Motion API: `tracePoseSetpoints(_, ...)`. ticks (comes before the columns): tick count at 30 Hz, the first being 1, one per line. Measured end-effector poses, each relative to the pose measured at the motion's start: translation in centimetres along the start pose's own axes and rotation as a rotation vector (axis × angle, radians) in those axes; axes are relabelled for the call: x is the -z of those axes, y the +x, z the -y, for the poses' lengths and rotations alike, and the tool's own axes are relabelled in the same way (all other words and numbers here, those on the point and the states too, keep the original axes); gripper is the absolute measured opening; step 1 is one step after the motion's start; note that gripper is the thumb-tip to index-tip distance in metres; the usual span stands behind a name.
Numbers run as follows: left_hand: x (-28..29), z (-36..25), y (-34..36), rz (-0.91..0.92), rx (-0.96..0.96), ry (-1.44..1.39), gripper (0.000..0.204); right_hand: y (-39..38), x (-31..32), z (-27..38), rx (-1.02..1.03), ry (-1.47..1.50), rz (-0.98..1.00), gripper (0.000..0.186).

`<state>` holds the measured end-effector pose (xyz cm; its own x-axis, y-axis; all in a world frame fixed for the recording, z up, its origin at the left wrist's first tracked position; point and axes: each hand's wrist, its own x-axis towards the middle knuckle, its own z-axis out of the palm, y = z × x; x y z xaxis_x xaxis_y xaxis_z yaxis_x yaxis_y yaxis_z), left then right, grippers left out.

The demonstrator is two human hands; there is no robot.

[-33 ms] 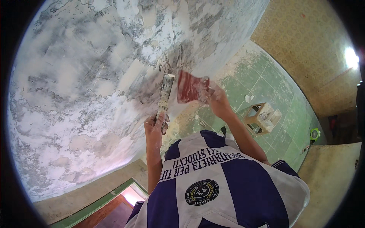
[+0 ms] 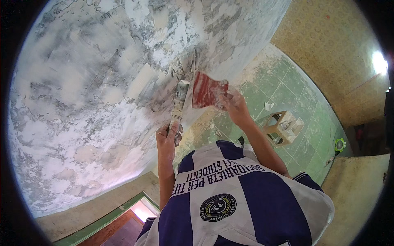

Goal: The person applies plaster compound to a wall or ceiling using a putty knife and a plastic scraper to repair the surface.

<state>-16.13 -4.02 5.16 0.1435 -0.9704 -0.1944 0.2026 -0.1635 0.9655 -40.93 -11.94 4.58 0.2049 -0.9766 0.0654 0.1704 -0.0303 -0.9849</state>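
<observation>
My left hand (image 2: 169, 137) is closed round a long, putty-smeared tool (image 2: 179, 96), its pale tip pointing up beside the wall. In my right hand (image 2: 234, 104) is a flat red plastic scraper (image 2: 205, 90), streaked with putty and pinched at its right side. The scraper's left edge is just right of the long tool's tip; I cannot tell whether either touches the wall. Behind both stands the patchy white and grey plastered wall (image 2: 102, 69), with darker scraped marks above the tools.
A dusty stool (image 2: 275, 127) holding a white container (image 2: 293, 127) stands on the green tiled floor (image 2: 303, 98). At the right are a patterned yellow wall (image 2: 328, 41) and a small green object (image 2: 340, 145). A green-framed doorway (image 2: 111, 221) is at lower left.
My right hand and the red scraper have moved slightly upward. My left hand and its tool are almost unmoved.
</observation>
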Motion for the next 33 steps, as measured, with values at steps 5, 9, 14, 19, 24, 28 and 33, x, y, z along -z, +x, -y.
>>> tracePoseSetpoints(5, -0.9, 0.9, -1.1, 0.063, 0.014, 0.074, 0.025, 0.9, 0.3, 0.8, 0.01, 0.295, -0.124, 0.039)
tracePoseSetpoints(9, -1.6, 1.7, -1.0, 0.085, 0.094, 0.113, 0.025, 0.9, 0.9, 0.4, 0.052, 0.22, -0.06, 0.037)
tracePoseSetpoints(14, -3.0, 0.5, -0.6, 0.018, 0.1, 0.067, 0.024, -0.4, 0.8, -0.2, -0.004, 0.017, -0.023, 0.038)
tracePoseSetpoints(19, -2.8, 0.6, -0.2, -0.023, 0.068, 0.064, 0.024, -1.8, 0.4, 1.2, -0.222, -0.272, 0.016, 0.039)
tracePoseSetpoints(24, -1.8, 0.9, -0.3, -0.084, 0.014, 0.014, 0.022, -2.5, 1.9, -3.4, -0.097, -0.316, 0.119, 0.036)
tracePoseSetpoints(28, -1.0, 2.1, 0.1, -0.13, -0.089, 0.139, 0.02, -2.8, 1.5, -2.2, -0.252, 0.185, 0.061, 0.032)
tracePoseSetpoints(33, 0.0, 3.3, 0.5, -0.108, -0.415, 0.602, 0.025, -3.1, 1.5, -2.3, -0.447, 0.674, 0.08, 0.028)
